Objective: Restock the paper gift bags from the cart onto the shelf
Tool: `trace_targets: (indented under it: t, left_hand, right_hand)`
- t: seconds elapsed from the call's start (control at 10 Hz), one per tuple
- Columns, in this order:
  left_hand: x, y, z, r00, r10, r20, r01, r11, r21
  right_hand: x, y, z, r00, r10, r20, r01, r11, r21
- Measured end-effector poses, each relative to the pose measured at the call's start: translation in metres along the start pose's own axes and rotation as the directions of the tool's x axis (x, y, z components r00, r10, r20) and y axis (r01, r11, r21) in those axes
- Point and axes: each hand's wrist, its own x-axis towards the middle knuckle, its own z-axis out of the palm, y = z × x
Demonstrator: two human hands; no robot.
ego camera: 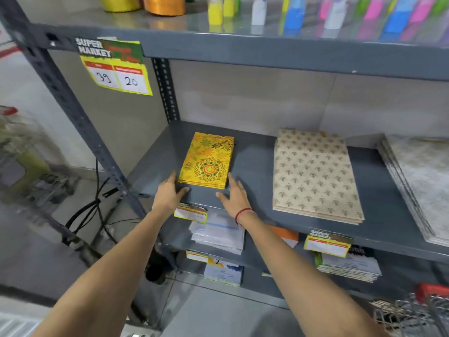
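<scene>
Both bare arms are stretched forward over the front edge of a grey metal shelf (255,152), the left hand (170,193) set against the near left corner of a small stack of yellow gift bags (207,160) and the right hand (233,193) held just beside its near right corner, fingers spread and nothing gripped. The flat stack, printed with orange flowers and a mandala, is seen lying on the shelf's left part, well apart from a beige patterned stack (315,173).
</scene>
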Motion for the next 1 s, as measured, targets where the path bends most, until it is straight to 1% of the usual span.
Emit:
trace_targets:
  t: [0.1, 0.2, 0.3, 0.4, 0.5, 0.7, 0.8, 0.9, 1.0]
  left_hand:
    - [0.008, -0.008, -0.003, 0.999, 0.049, 0.001, -0.049, 0.997, -0.059]
    - [0.012, -0.009, -0.007, 0.993, 0.120, 0.001, -0.120, 0.988, -0.096]
    - [0.018, -0.008, -0.009, 0.987, 0.162, -0.013, -0.162, 0.981, -0.110]
    - [0.022, -0.010, -0.012, 0.983, 0.180, -0.029, -0.182, 0.977, -0.108]
    - [0.027, -0.015, -0.014, 0.983, 0.184, 0.001, -0.183, 0.976, -0.117]
    - [0.030, -0.015, -0.016, 0.991, 0.125, 0.057, -0.118, 0.988, -0.100]
    - [0.030, -0.011, -0.020, 0.985, 0.128, 0.113, -0.122, 0.991, -0.063]
    - [0.031, -0.008, -0.023, 0.979, 0.130, 0.154, -0.128, 0.991, -0.028]
    - [0.026, -0.006, -0.028, 0.989, 0.129, 0.071, -0.134, 0.989, 0.063]
  right_hand:
    - [0.008, -0.002, 0.014, 0.999, -0.009, -0.037, 0.007, 0.999, -0.037]
    - [0.017, -0.003, 0.021, 0.994, -0.029, -0.108, 0.017, 0.994, -0.112]
    - [0.024, -0.001, 0.025, 0.984, -0.032, -0.175, 0.003, 0.986, -0.165]
    - [0.025, -0.001, 0.027, 0.977, -0.037, -0.212, -0.008, 0.978, -0.208]
    - [0.026, 0.000, 0.030, 0.970, -0.040, -0.241, -0.019, 0.972, -0.236]
    - [0.023, -0.002, 0.027, 0.974, -0.067, -0.218, -0.007, 0.947, -0.323]
    - [0.020, -0.006, 0.023, 0.981, -0.051, -0.188, -0.012, 0.947, -0.320]
    - [0.013, -0.007, 0.017, 0.971, -0.095, -0.222, 0.037, 0.967, -0.252]
    - [0.001, -0.008, 0.006, 0.941, -0.180, -0.285, 0.134, 0.975, -0.175]
